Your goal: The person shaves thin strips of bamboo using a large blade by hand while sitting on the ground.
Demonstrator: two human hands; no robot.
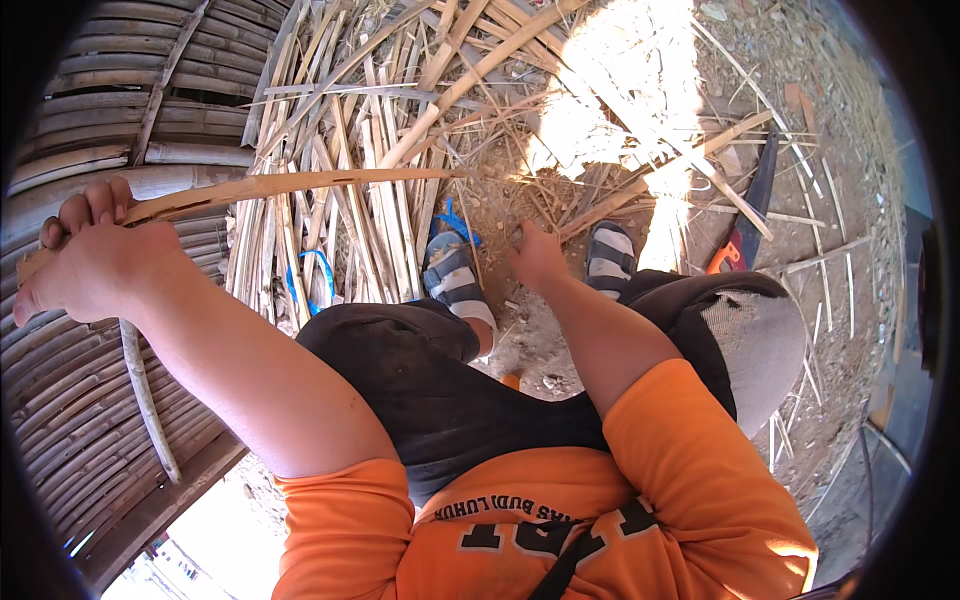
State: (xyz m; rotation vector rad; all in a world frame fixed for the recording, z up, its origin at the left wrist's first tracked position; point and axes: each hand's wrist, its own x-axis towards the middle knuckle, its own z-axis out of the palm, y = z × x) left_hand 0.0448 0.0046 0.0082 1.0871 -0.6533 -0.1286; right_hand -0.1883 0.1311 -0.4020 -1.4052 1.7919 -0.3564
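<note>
My left hand is raised at the left, its fingers wrapped round the near end of a long split bamboo strip. The strip reaches right across the view, with a dark slit along it, and tapers to a thin tip in front of my feet. Low between my sandalled feet, my right hand is closed, back of the hand up. Its fingertips are mostly hidden, so what it holds, if anything, cannot be made out. It is apart from the visible tip of the strip.
Split bamboo strips lie heaped ahead and left, with blue ties among them. A slatted bamboo platform fills the left side. Right of my feet lies a handsaw with an orange handle. Longer bamboo pieces cross the littered ground.
</note>
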